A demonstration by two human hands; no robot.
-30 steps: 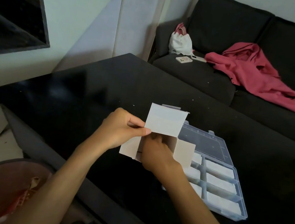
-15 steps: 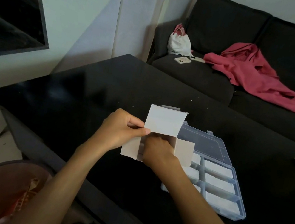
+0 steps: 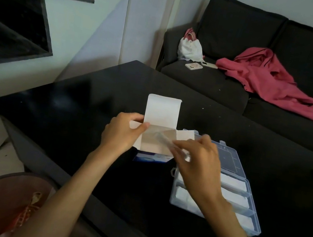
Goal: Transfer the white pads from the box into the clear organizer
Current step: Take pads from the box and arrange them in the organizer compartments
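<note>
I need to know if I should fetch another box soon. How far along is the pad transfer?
Done: several compartments of the clear plastic organizer already hold white pads. In hand: the left hand steadies the open white cardboard box while the right hand draws a blurred pad out. Left: placing it; the box's remaining contents cannot be seen.

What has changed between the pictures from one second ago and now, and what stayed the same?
The right hand has come out of the box, drawing a blurred pad toward the clear organizer. The box now shows its open inside and raised lid flap. The left hand still grips the box's left side; the organizer stays open on the table.
</note>
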